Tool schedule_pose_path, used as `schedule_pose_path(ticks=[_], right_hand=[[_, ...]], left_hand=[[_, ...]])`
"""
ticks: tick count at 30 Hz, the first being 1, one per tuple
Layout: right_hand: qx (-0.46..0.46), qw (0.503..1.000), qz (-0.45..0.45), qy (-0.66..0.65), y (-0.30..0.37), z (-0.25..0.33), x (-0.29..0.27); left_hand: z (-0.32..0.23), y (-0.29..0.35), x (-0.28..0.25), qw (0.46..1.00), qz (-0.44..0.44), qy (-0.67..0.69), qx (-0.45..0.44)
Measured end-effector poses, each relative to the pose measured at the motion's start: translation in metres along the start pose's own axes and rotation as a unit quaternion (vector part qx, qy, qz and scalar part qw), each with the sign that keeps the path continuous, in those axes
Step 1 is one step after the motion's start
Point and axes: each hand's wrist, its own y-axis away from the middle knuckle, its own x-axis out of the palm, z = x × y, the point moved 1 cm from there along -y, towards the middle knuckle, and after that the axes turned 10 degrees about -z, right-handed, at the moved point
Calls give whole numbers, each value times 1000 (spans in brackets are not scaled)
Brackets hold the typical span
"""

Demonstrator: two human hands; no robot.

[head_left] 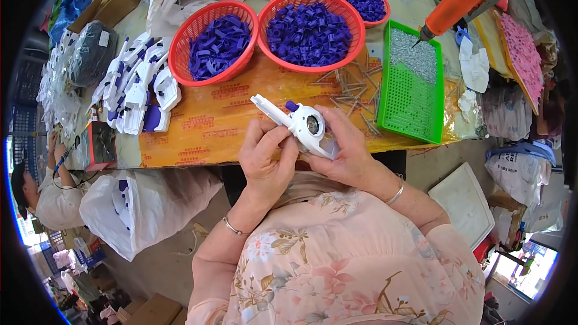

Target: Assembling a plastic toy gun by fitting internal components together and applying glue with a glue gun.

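Over the near edge of the table, a white plastic part is held up, its underside out of sight and the detail inside its round opening hard to make out. The left hand, fingers nearly closed, pinches its lower left side; the right hand curls half-open around its right end, some fingertips hidden.

The casing is white, its knob purple, the baskets red, tray green, and blouse floral peach.
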Motion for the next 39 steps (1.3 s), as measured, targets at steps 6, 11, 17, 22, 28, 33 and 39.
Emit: schedule_pose_path(ticks=[6,11,17,22,28,33,39], right_hand=[[4,1000,6,-15,-2,0,0],[11,1000,11,-9,0,0,-2],[15,1000,7,-3,1,2,-3],[27,1000,11,2,-1,0,-4],[-3,1000,9,3,-8,3,-1],[6,1000,14,-11,-7,4,2],[15,1000,5,-11,-2,7,0]], left_hand=[[1,1,-1,1000,-16,4,4],[0,2,-2,1000,-20,-5,15],[-1,7,-1,999,-26,32,-20],[5,10,0,998,-35,50,-32],[1,3,-5,999,-28,33,-11],[-2,2,-1,998,-15,4,-54],[3,12,4,999,-32,25,-34]])
